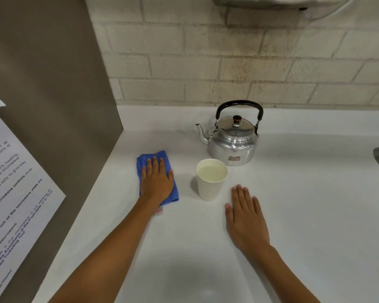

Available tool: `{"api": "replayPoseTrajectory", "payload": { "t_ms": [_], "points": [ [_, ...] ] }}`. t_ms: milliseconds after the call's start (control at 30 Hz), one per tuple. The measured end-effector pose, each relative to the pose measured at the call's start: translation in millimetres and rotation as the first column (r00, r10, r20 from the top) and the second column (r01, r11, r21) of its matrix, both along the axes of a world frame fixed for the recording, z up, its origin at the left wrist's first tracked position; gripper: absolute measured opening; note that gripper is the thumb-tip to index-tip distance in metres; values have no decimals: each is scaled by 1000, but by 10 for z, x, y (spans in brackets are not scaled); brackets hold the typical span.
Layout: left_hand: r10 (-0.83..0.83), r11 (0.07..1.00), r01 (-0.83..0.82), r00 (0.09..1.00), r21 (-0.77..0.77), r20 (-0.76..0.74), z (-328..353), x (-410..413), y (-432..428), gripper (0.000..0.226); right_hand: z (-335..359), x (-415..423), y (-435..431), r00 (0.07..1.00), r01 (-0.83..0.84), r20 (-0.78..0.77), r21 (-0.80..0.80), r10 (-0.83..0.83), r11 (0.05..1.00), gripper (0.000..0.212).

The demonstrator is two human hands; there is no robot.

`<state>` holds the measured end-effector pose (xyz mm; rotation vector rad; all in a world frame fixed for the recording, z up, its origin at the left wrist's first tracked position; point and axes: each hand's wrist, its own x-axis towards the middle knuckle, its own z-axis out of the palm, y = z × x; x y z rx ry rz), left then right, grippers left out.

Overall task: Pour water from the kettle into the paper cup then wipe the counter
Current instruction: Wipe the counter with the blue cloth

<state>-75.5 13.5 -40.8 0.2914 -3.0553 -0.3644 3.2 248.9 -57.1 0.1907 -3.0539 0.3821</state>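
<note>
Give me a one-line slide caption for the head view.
Left hand presses a blue cloth flat on the white counter; right hand rests beside the filled paper cup, kettle behind.

One kettle. One paper cup, liquid inside. One blue cloth. Two hands on the counter: left hand, right hand. One printed notice.

A white notice on the brown panel at left carries printed lines; "the microwave", "food out of the microwave" and "Front Desk" are legible. The kettle sticker is unreadable.
</note>
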Motion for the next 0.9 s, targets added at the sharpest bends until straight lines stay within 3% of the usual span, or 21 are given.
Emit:
{"api": "replayPoseTrajectory", "payload": {
  "t_ms": [200,433,567,900],
  "points": [
    [-300,954,300,952,-8,-61,-196,69,12,55,-12,-2,7,1000,3,12,-1,-3,1000,54],
    [-270,961,266,962,-70,-45,-72,-705,-155,53,28,23,-5,1000,7,15,-37,-7,999,54],
    [-243,970,243,970,-28,-3,-72,-1033,-73,54,45,23,-9,1000,11,17,-53,-10,999,54],
    [-317,948,317,947,9,42,-70,-1260,31,55,20,21,-8,1000,10,27,-34,-9,999,55]
  ]
}}
